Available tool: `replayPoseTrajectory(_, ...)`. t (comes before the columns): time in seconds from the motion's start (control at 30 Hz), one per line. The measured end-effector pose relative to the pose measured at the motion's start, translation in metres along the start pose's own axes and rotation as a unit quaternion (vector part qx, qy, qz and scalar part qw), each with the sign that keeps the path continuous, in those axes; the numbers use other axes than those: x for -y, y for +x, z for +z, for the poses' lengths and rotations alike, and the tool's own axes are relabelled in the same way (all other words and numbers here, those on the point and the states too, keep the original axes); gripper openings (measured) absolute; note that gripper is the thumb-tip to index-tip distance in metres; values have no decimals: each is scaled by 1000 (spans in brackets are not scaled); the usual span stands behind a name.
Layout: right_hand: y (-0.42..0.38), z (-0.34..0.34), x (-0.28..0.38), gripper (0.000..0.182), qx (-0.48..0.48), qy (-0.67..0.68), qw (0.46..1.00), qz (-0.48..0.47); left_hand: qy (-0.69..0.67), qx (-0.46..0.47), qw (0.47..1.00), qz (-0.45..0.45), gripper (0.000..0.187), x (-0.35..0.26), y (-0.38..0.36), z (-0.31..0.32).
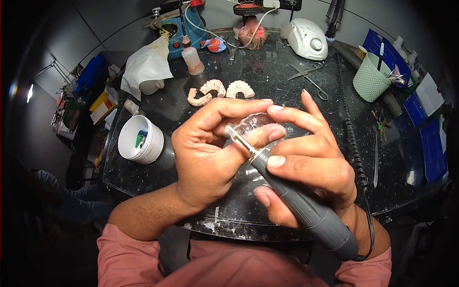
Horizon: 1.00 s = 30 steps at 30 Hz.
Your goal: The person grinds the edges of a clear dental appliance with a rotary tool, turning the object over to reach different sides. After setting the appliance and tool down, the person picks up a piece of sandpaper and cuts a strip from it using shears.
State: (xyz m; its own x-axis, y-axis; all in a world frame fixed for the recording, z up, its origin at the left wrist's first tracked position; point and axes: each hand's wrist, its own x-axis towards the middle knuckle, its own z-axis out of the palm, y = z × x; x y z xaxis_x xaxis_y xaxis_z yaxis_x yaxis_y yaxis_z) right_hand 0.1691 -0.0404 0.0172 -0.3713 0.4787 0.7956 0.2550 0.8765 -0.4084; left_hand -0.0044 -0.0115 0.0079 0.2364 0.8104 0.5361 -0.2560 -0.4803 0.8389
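Note:
My left hand point(203, 148) is closed around a clear plastic dental tray point(255, 122), pinching it between thumb and fingers. My right hand point(320, 165) wraps around a grey rotary handpiece point(311, 210), thumb below and fingers above. Its metal tip point(241, 140) points up and left at the tray's near edge; whether it touches cannot be made out. My right index fingertip meets the tray's far side, close to the left fingertips. Fingers cover part of the tray. Just beyond my hands lie plaster dental models point(240, 89) on the black table.
A white tub point(152, 146) holds small coloured items at left. Scissors point(315, 83), a white control box point(308, 40) and a green basket point(370, 81) stand to the right. The handpiece's coiled cord point(351, 129) runs down the right side. A bottle point(192, 61) stands behind.

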Motion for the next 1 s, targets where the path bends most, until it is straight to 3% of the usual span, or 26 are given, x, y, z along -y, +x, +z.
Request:
replayPoseTrajectory(0.07,-2,2,0,43,6,1,1000,9,16,6,1000,7,28,0,0,0)
replayPoseTrajectory(0.13,-6,11,-5,42,-69,21,997,17,-17,-5,1000,-4,28,-3,-1,1)
replayPoseTrajectory(0.23,0,1,2,43,-15,-7,1000,8,95,12,995,27,29,-5,2,-1)
replayPoseTrajectory(0.27,2,-2,4,44,16,-19,1000,9,95,13,995,28,29,-4,2,0)
replayPoseTrajectory(0.33,-3,6,-4,45,-52,-5,999,6,2,-3,1000,20,31,-4,0,1)
replayPoseTrajectory(0.37,-1,4,-2,46,-39,-4,999,8,-11,-3,1000,10,33,-3,-1,1)
replayPoseTrajectory(0.53,-1,3,0,47,-48,-9,999,16,7,2,1000,20,28,-3,-1,1)
replayPoseTrajectory(0.63,2,-3,4,48,15,-11,1000,18,-3,3,1000,24,26,-1,0,0)
replayPoseTrajectory(0.73,-3,6,-5,48,-48,-1,999,11,-34,-5,999,38,24,1,-2,1)
replayPoseTrajectory(0.83,-1,4,-3,46,-36,-3,999,3,33,23,999,28,23,1,-2,-4)
replayPoseTrajectory(1.0,0,1,0,43,-33,8,999,12,-6,29,999,14,25,0,-2,-4)
